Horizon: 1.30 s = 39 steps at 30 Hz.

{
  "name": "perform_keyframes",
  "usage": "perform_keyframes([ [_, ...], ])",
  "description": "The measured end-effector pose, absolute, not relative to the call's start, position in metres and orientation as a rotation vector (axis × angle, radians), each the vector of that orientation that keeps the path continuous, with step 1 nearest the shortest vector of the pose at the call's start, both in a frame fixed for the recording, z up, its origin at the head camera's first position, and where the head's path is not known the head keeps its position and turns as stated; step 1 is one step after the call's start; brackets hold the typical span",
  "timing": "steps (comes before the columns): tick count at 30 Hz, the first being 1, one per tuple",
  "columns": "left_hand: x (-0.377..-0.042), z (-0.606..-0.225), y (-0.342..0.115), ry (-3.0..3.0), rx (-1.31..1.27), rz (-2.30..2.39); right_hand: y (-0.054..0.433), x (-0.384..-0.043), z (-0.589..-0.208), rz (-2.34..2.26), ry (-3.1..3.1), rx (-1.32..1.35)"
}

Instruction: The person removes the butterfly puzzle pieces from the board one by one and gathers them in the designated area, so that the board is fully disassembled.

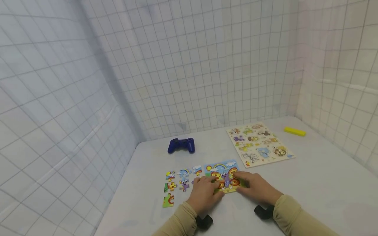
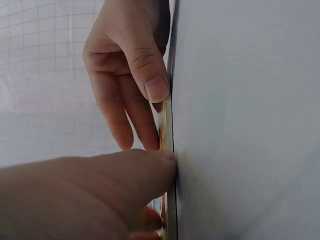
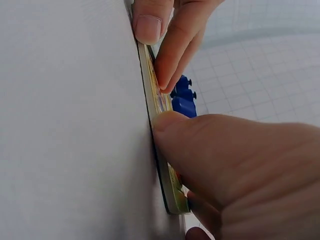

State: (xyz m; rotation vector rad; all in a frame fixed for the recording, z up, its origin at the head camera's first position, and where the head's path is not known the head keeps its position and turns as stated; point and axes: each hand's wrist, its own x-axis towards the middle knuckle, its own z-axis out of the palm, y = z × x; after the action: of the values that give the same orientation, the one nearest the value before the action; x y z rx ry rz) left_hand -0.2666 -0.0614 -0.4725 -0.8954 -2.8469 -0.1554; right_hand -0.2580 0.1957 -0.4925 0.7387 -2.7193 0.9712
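Observation:
A butterfly jigsaw puzzle board [image 1: 227, 182] lies flat on the white table, with a rainbow and a sun along its far side. My left hand [image 1: 204, 193] rests over its left part, fingers on the picture and thumb at the near edge. On the right wing lie the fingertips of my right hand [image 1: 257, 187], its thumb touching the near right edge. Both thumbs meet the board's side in the right wrist view, where the picture [image 3: 159, 97] shows edge-on. Loose jigsaw pieces [image 1: 170, 186] are spread in columns left of the board, some partly behind my left hand.
A dark blue game controller [image 1: 181, 145] sits behind the loose pieces. At the back right lies a wooden animal puzzle board [image 1: 260, 144], with a yellow block [image 1: 294, 131] beyond it. White gridded sheets [image 1: 206, 65] wall the table at the back and sides.

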Motion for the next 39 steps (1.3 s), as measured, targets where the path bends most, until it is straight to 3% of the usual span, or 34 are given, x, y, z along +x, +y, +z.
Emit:
perform_keyframes([
  [17,-0.264,-0.473,-0.06,-2.881,-0.663,-0.741,0.193,-0.259,-0.487,1.005,-2.788,0.707],
  [29,-0.277,-0.477,-0.056,-2.815,-0.556,-0.793,0.194,-0.26,-0.49,1.012,-2.778,0.704],
  [39,-0.273,-0.476,-0.055,-2.744,-0.615,-0.757,0.194,-0.26,-0.491,1.002,-2.801,0.704],
])
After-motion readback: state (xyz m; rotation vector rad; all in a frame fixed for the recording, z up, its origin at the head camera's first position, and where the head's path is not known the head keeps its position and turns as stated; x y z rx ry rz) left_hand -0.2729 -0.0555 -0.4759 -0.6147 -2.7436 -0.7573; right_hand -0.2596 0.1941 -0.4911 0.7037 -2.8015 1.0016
